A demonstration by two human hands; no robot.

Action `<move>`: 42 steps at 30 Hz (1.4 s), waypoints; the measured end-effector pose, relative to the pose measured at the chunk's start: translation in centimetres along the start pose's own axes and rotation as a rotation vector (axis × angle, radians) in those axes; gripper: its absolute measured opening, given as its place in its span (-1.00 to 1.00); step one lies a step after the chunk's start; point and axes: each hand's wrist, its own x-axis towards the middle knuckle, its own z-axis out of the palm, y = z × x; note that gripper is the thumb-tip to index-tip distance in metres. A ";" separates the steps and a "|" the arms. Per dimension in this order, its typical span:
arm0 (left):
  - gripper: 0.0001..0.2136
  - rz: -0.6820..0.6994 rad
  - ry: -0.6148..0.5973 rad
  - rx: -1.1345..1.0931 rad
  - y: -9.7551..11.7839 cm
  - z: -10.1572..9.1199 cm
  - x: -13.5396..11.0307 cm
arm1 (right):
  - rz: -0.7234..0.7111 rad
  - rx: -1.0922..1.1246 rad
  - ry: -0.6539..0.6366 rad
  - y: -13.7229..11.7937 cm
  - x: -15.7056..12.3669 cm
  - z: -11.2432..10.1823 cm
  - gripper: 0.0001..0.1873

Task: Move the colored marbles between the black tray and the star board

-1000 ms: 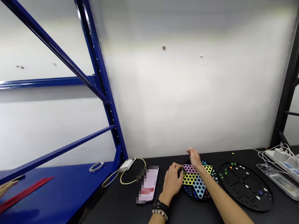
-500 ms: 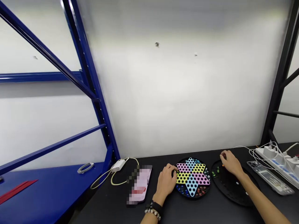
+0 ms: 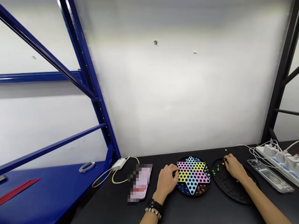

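- Where the black bench (image 3: 198, 211) fronts the white wall (image 3: 177, 102), a round black board (image 3: 198, 195) lies near 5 o'clock of view, topped by a six-pointed perforated star (image 3: 192, 175) in pink, yellow and pale blue.
- Small blue pieces (image 3: 182, 187) fill its 7 o'clock pocket; small red-brown pieces (image 3: 202, 189), its 5 o'clock pocket.
- Left hand (image 3: 167, 178): fingers bent, tips at the board's rim near 9 to 10 o'clock; cannot tell whether they pinch anything.
- Second, flat round black tray (image 3: 233, 189) just off the board's 3 o'clock side.
- Right hand (image 3: 234, 166): over the tray's edge at 11 o'clock, fingers curled and drawn together; any pinched piece too small to confirm. Small orange piece (image 3: 223, 164) just beside the fingertips; small green pieces (image 3: 218, 168) at the tray's 10 o'clock.
- Pink rectangular phone (image 3: 140, 183), partly pixelated: board's 9 o'clock, beyond the left hand.
- White plastic power strip (image 3: 277, 160), cables tangled: tray's 2 o'clock.
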 end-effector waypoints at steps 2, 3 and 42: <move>-0.77 0.000 0.003 -0.024 -0.1 0.1 0.0 | 0.002 0.007 -0.009 0.1 0.2 0.2 -0.73; -0.77 0.003 0.006 -0.036 -0.2 0.1 0.0 | 0.006 0.032 -0.008 0.2 0.4 0.3 -0.74; -0.62 -0.012 -0.002 -0.096 0.0 -0.3 0.1 | -0.133 -0.009 -0.042 -4.5 -2.3 -0.2 -0.76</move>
